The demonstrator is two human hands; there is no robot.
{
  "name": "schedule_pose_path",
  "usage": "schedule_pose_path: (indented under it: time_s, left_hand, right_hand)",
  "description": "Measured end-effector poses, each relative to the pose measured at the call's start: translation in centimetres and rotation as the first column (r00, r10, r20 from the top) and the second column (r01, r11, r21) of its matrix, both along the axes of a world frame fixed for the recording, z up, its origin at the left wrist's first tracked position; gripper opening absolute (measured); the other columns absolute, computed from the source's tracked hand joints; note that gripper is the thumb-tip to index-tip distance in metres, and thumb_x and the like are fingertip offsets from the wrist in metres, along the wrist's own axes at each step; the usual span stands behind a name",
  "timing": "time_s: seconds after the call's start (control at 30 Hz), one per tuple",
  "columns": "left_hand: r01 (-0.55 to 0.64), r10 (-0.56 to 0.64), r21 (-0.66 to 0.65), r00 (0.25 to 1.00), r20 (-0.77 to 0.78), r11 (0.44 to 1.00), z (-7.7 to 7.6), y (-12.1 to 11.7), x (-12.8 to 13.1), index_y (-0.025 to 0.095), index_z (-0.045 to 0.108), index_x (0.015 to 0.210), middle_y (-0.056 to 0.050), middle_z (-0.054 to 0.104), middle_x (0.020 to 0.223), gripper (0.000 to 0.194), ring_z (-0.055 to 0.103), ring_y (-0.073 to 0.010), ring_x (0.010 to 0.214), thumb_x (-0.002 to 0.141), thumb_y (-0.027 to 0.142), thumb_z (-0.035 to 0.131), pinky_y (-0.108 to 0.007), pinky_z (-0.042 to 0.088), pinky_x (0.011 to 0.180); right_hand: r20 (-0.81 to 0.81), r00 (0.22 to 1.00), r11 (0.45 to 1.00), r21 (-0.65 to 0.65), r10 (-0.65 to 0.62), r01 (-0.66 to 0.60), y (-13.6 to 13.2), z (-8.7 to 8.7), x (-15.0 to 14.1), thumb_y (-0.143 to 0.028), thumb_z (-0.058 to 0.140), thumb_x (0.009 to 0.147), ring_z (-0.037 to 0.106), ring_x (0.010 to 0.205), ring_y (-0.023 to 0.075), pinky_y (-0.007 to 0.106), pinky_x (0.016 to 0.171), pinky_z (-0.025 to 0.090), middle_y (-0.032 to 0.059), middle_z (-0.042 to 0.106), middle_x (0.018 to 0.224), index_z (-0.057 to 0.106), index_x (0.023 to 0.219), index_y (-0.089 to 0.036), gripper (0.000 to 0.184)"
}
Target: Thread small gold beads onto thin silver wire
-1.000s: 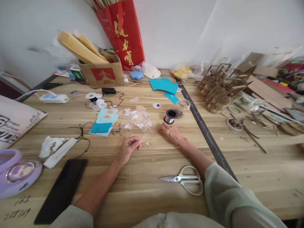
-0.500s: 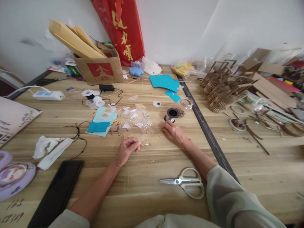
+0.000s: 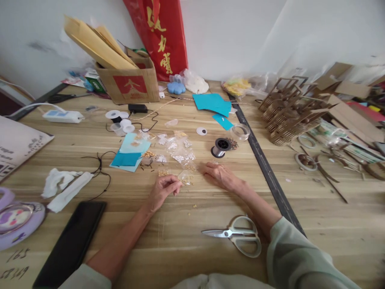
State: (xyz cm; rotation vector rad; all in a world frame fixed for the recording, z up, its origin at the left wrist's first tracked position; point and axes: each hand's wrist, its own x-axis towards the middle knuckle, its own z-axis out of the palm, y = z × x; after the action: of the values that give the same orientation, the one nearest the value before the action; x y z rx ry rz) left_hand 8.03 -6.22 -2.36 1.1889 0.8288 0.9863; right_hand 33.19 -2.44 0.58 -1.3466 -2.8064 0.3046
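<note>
My left hand is closed in a pinch beside a small clear bag of gold beads; what the fingertips hold is too small to make out. Low over the table, my right hand has its fingers drawn together, and anything between them is hidden. Just beyond it a dark spool of fine wire or thread stands upright, apart from the fingers. Several little bags of silver beads lie between and beyond the hands. Two gold rings lie loose nearer me.
White-handled scissors lie near my right forearm, a black phone near my left. Blue cards and black cord are at left. Woven baskets stand at right, a cardboard box at the back.
My right hand has come away from the spool, back toward me. My left hand keeps its pinch in nearly the same place. The whole view has shifted slightly.
</note>
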Motion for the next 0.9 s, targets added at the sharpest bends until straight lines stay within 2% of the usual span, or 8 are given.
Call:
schedule_pose_path:
  time_s: [0.1, 0.37, 0.53, 0.7, 0.9]
  left_hand:
    - [-0.001, 0.001, -0.001, 1.000, 0.000, 1.000, 0.0, 0.0, 0.1, 0.013, 0.066, 0.070, 0.001, 0.056, 0.056, 0.020, 0.048, -0.0082, 0.051, 0.079, 0.031, 0.066, -0.021, 0.040, 0.051]
    - [0.002, -0.002, -0.004, 1.000, -0.005, 1.000, 0.1, 0.0, 0.1, 0.012, 0.065, 0.069, 0.000, 0.055, 0.056, 0.021, 0.048, -0.0086, 0.051, 0.078, 0.032, 0.066, -0.022, 0.040, 0.051]
    - [-0.006, 0.007, -0.029, 0.999, 0.040, 1.000, 0.5, 0.0, 0.1, 0.013, 0.065, 0.067, 0.000, 0.055, 0.054, 0.024, 0.047, -0.0090, 0.049, 0.075, 0.035, 0.068, -0.023, 0.038, 0.051]
    - [0.028, -0.017, -0.084, 0.991, 0.134, 0.996, 1.1, 0.1, 0.2, 0.013, 0.064, 0.063, 0.001, 0.053, 0.048, 0.025, 0.047, -0.0098, 0.048, 0.071, 0.036, 0.071, -0.023, 0.034, 0.049]
    - [0.065, -0.046, -0.092, 0.979, 0.199, 0.994, 0.9, 0.2, 0.0, 0.014, 0.061, 0.059, 0.001, 0.054, 0.049, 0.027, 0.047, -0.0098, 0.048, 0.069, 0.036, 0.073, -0.023, 0.034, 0.049]
  right_hand:
    - [-0.010, 1.000, 0.999, 0.024, -0.027, 0.027, 0.1, -0.6, 0.0, -0.018, 0.043, 0.092, 0.056, 0.078, 0.0142, 0.023, 0.063, 0.033, 0.0054, 0.058, 0.091, 0.060, 0.097, -0.018, 0.017]
    - [-0.157, 0.980, 0.989, 0.053, -0.125, 0.135, 0.7, -2.1, 0.5, -0.018, 0.043, 0.091, 0.057, 0.081, 0.0144, 0.022, 0.067, 0.035, 0.0056, 0.060, 0.094, 0.059, 0.101, -0.018, 0.019]
    - [-0.151, 0.969, 0.977, 0.052, -0.197, 0.207, 1.0, -0.9, 1.5, -0.021, 0.043, 0.092, 0.058, 0.079, 0.0149, 0.023, 0.063, 0.034, 0.0058, 0.062, 0.095, 0.060, 0.102, -0.019, 0.019]
    - [-0.069, 0.962, 0.960, 0.072, -0.265, 0.269, 1.3, 0.1, 2.5, -0.022, 0.043, 0.092, 0.059, 0.080, 0.0167, 0.024, 0.062, 0.032, 0.0059, 0.063, 0.096, 0.061, 0.097, -0.020, 0.019]
    - [0.019, 0.947, 0.943, 0.104, -0.320, 0.316, 1.3, 1.1, 3.4, -0.024, 0.045, 0.092, 0.060, 0.078, 0.0176, 0.025, 0.060, 0.030, 0.0065, 0.066, 0.098, 0.063, 0.097, -0.020, 0.019]
